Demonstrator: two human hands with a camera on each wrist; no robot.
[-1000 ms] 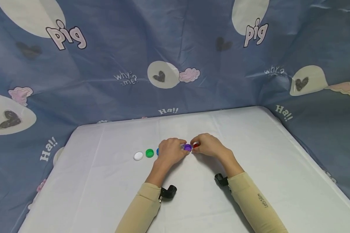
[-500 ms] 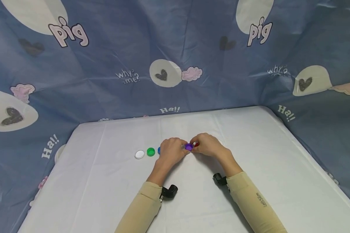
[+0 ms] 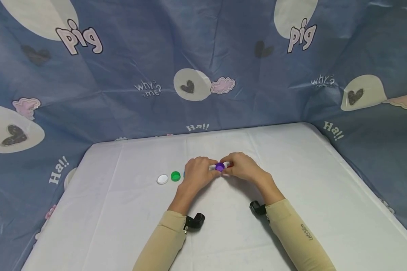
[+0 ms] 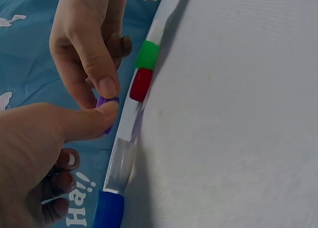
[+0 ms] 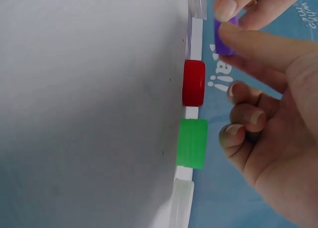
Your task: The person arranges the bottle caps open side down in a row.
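Purple cap [image 3: 219, 166] has risen, pinched between left fingers [image 5: 271, 12] and right fingers [image 5: 258, 72]

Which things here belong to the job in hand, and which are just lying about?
Job:
- purple cap, pinched by left hand and right hand
- likely, since they stand in line: white cap, blue cap, red cap, green caps, clear caps

Just there:
- white tabletop
- printed backdrop

In head view, blue backdrop [image 3: 115, 109]: hangs creased at twelve o'clock; carries "pig" lettering [image 3: 79, 37] at ten, pink cloud print [image 3: 222, 86] near one, dark-hearted pale oval [image 3: 15, 130] at nine. White-covered table [image 3: 224, 233]: spreads toward six, lightly wrinkled.
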